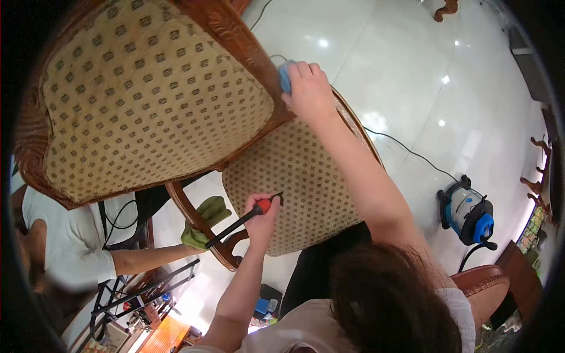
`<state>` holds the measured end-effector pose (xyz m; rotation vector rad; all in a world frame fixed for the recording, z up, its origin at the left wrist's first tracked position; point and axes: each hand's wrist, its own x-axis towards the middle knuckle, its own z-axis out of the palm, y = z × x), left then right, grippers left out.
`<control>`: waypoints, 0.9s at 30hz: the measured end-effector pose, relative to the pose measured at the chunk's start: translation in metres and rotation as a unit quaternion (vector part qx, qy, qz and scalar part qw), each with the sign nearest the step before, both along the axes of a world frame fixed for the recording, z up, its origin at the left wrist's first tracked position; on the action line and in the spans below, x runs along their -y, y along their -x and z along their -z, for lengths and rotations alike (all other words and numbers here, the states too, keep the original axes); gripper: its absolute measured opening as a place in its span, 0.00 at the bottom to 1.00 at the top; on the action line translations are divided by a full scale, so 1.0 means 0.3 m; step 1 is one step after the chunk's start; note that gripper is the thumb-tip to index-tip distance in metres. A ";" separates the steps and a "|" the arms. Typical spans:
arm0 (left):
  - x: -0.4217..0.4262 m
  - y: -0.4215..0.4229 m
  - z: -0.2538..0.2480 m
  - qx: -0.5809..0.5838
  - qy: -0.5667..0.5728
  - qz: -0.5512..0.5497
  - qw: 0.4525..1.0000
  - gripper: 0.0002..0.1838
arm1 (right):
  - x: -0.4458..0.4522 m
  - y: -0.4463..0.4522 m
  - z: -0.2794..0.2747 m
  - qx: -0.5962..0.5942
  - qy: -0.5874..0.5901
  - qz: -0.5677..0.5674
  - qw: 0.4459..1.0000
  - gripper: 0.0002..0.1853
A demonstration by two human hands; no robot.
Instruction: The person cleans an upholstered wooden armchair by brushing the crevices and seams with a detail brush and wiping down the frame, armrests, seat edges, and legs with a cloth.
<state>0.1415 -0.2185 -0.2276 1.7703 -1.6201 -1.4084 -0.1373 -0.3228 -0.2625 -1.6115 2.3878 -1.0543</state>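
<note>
My right hand presses a blue cloth against the carved wooden frame of a chair, where the backrest meets the armrest. In my left hand is a black and red tool with a long dark shaft, held above the patterned seat. The chair's backrest cushion has the same diamond pattern and fills the upper left. A co-worker's hand, mostly covered by a green cloth or glove, is at the other armrest.
At the left, a co-worker in a white shirt reaches toward the chair. A blue and black vacuum machine stands on the glossy tiled floor, with a cable running from it. Another brown chair is at the lower right.
</note>
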 end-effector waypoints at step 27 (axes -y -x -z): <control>-0.062 -0.168 -0.083 0.020 0.049 0.114 0.992 0.10 | -0.969 -0.174 -0.040 0.055 -0.187 0.221 0.956 0.28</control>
